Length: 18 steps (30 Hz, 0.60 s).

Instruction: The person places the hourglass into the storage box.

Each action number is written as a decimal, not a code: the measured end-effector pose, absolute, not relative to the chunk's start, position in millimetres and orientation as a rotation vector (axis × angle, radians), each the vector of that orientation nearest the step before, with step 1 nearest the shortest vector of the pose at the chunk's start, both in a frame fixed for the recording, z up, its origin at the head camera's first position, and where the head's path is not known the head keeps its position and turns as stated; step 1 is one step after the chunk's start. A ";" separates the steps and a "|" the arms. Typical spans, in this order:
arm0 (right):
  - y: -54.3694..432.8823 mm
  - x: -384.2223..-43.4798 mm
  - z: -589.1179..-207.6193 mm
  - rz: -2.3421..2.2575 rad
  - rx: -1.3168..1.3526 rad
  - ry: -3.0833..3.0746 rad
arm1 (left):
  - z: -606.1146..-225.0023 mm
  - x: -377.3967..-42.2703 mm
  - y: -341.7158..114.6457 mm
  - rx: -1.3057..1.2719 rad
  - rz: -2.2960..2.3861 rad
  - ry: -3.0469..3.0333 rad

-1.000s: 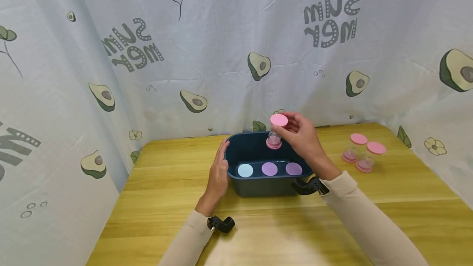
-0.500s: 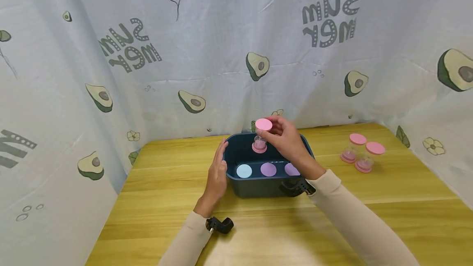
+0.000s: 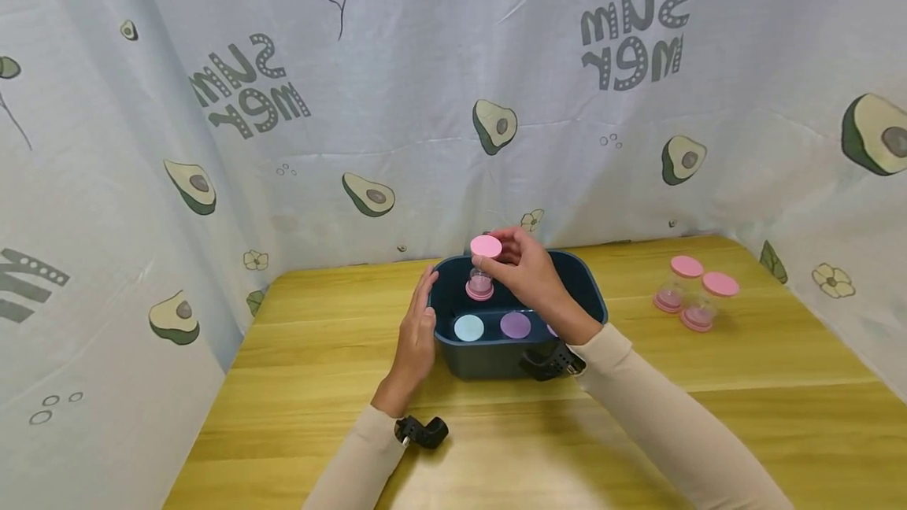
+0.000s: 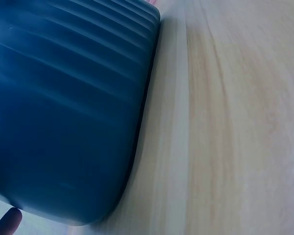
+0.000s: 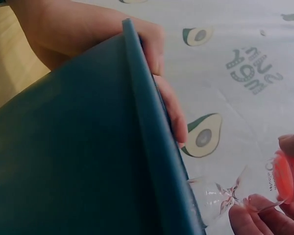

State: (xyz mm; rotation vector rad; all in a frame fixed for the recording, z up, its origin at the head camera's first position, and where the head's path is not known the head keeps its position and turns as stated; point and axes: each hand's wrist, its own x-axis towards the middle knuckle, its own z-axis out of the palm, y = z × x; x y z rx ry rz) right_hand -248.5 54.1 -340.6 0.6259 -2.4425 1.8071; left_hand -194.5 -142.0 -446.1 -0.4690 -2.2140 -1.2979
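Observation:
My right hand (image 3: pixel 524 270) pinches an upright pink-capped sand timer (image 3: pixel 486 246) above the back left of a dark blue bin (image 3: pixel 475 362). In the right wrist view, thumb and fingers are at the pink end of the sand timer (image 5: pixel 289 177), and its clear glass waist shows. My left hand (image 3: pixel 416 341) rests against the bin's left side with straight fingers. Inside the bin, along its front, stand a light blue-topped timer (image 3: pixel 468 327) and a purple-topped one (image 3: pixel 515 326). Another purple top is mostly hidden behind my right wrist.
Two more pink sand timers (image 3: pixel 678 284) (image 3: pixel 711 301) stand close together on the wooden table (image 3: pixel 319 352), right of the bin. A printed curtain (image 3: pixel 425 101) hangs behind the table and along its sides.
My right hand has carried the pink sand timer leftward and slightly lower over the bin, and its wrist now covers most of the right purple top. The left hand stays put.

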 end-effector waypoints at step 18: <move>44.0 -245.1 -353.5 1.680 0.723 -2.510 | -444.9 -195.1 -142.0 -0.474 -1.300 -2.211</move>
